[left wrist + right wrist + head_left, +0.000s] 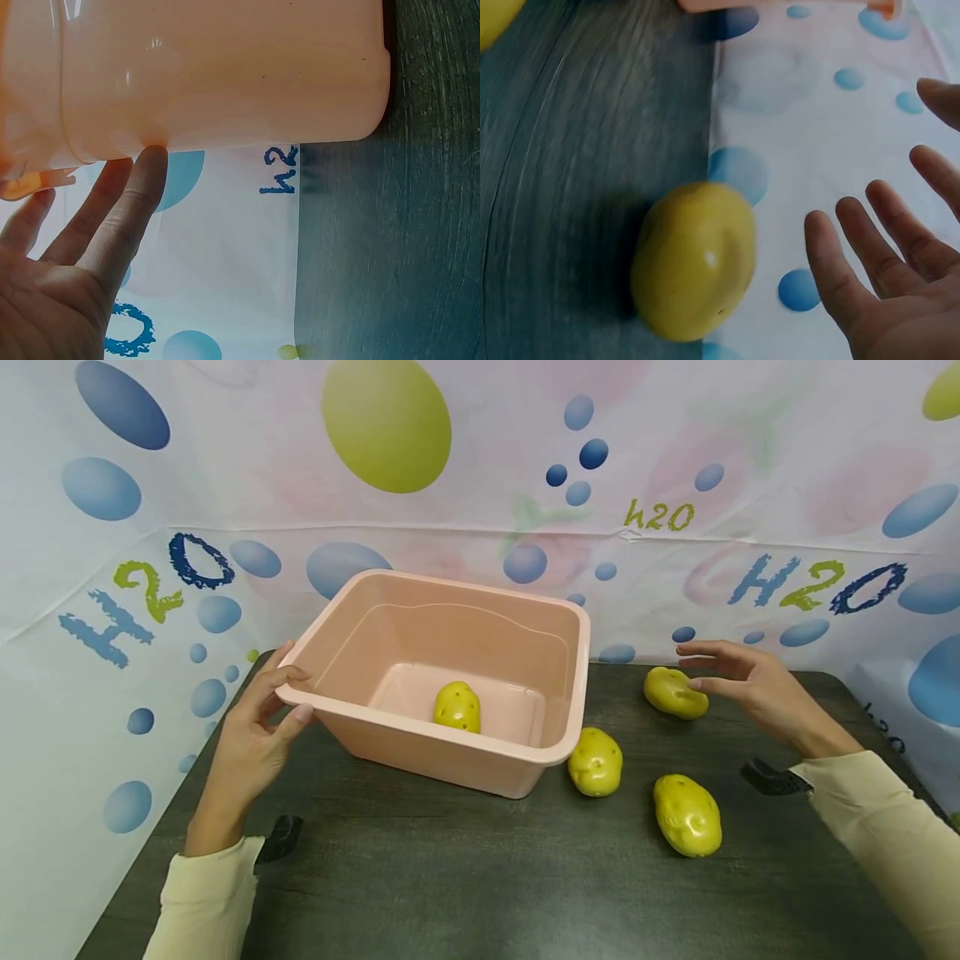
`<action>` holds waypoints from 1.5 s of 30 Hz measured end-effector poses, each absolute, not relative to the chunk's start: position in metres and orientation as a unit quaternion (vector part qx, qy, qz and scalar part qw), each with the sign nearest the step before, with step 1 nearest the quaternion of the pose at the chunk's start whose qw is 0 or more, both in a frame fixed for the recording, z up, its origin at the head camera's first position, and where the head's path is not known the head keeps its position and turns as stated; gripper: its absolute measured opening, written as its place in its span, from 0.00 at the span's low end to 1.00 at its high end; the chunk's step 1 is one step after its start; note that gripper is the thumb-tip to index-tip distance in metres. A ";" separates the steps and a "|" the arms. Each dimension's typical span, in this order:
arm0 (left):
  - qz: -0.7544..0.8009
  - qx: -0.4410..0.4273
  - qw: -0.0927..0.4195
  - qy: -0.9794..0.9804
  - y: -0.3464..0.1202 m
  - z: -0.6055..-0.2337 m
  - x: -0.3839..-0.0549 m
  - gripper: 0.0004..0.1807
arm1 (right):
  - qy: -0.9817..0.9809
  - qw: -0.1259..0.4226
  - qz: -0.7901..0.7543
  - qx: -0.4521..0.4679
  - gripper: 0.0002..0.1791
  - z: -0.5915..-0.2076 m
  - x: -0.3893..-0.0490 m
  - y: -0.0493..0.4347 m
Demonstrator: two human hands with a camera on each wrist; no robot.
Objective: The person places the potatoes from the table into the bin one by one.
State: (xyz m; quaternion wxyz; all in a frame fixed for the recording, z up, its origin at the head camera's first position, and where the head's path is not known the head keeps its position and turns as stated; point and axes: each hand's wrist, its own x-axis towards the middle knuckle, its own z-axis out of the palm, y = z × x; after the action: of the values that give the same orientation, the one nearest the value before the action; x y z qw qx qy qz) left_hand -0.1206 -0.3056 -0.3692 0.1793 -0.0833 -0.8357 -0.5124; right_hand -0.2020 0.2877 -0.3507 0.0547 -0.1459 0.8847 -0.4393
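Observation:
A pink plastic basin [450,752] stands toward the back of the table, with one yellow potato [457,707] lying on its floor. At its left corner, my left hand [251,739] holds the rim, fingers over the edge and thumb at the front. The left wrist view shows fingertips [154,161] against the basin's outer wall [225,75]. My right hand [757,689] is spread beside and above the rearmost potato [673,693], holding nothing. In the right wrist view, that potato [695,262] is apart from the fingers.
Two more potatoes lie right of the basin: one close to its right front corner [596,762], the other nearer the front [687,816]. A printed sheet [480,510] hangs behind and left of the dark wooden table [450,877].

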 end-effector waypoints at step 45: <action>-0.524 -0.086 0.180 -0.828 -0.304 -0.368 -0.120 0.21 | 0.922 0.012 -0.357 -0.148 0.36 -0.423 -0.227 0.285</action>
State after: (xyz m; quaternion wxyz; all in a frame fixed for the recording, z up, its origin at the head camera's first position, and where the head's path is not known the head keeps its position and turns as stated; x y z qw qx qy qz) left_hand -0.1204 -0.3043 -0.3682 0.1796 -0.0856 -0.8281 -0.5241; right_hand -0.2266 0.2851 -0.4228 0.0117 -0.1482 0.9223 -0.3568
